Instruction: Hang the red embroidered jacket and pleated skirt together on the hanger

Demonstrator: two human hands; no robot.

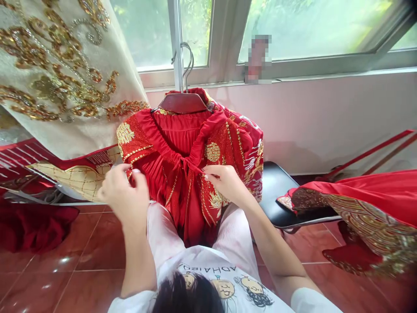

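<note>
A red garment (163, 171) with pleats and gold embroidery hangs in front of me on a dark red hanger (183, 102). At its gathered neckline, a thin red tie (194, 168) runs out from a knot or bow. My right hand (226, 182) pinches the end of this tie between thumb and fingertips. Over the garment's left edge is my left hand (125, 193), its fingers curled and the thumb apart from the forefinger. Nothing shows between them. Behind the front garment, a second red embroidered piece (256, 150) sticks out at the right.
Cream cloth with gold sequins (74, 78) hangs at the upper left. A black chair seat (276, 191) stands on the right, with red and gold fabric (365, 204) lying across it. Dark red cloth (35, 226) lies lower left. Windows (312, 30) line the back wall.
</note>
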